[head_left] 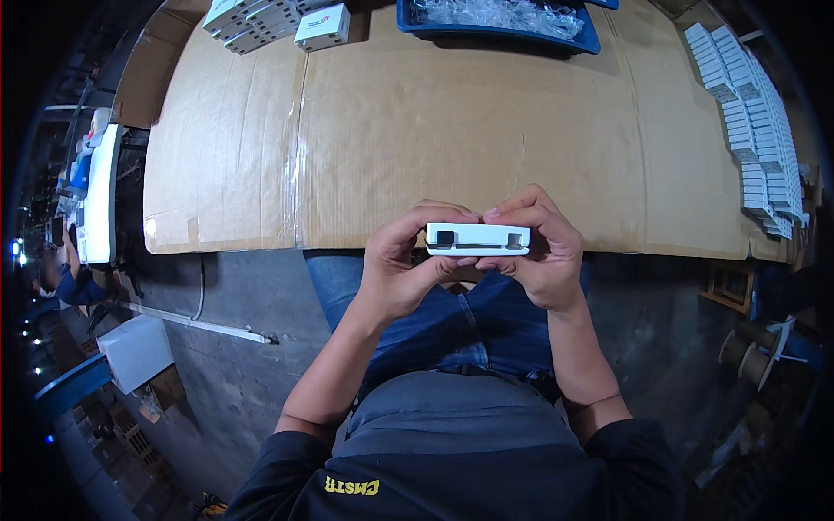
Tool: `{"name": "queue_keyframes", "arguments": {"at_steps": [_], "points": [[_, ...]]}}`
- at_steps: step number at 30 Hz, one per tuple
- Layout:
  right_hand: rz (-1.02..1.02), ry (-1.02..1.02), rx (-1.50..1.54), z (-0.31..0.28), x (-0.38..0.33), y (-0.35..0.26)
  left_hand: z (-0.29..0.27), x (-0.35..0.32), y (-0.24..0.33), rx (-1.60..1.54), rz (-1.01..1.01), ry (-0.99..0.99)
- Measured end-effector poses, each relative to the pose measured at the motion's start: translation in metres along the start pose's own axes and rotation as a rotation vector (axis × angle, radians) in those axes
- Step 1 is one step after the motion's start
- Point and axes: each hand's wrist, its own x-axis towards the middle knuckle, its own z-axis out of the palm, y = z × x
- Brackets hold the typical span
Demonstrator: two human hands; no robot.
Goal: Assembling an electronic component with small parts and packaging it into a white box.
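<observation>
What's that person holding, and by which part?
A white boxy piece: left hand on its left half, right hand on its right, fingers along the upper edge, thumbs along the lower.

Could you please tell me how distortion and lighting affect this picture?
Head view throughout: fisheye distortion bows the side edges of the brown cardboard-covered tabletop; the picture's corners fall black; the grey floor is dim; the white rectangular casing looks fairly sharp.
</observation>
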Motion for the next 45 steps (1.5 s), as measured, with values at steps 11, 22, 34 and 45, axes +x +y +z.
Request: {"name": "queue_keyframes", "arguments": {"at_steps": [11,22,34,45], "points": [[-0.043,-0.001,-0.070,-0.002,0.003,-0.002,-0.001,0.002,0.000,-0.028,-0.033,-0.008],[-0.062,-0.038,-0.272,-0.008,0.009,-0.013,-0.001,0.011,0.009,0.282,-0.021,-0.037],[0.018,-0.113,-0.429,0.004,0.011,-0.014,0.000,0.004,0.007,0.530,-0.039,0.033],[0.013,-0.137,-0.423,0.002,0.011,-0.013,-0.007,-0.001,0.009,0.474,-0.058,-0.052]]}}
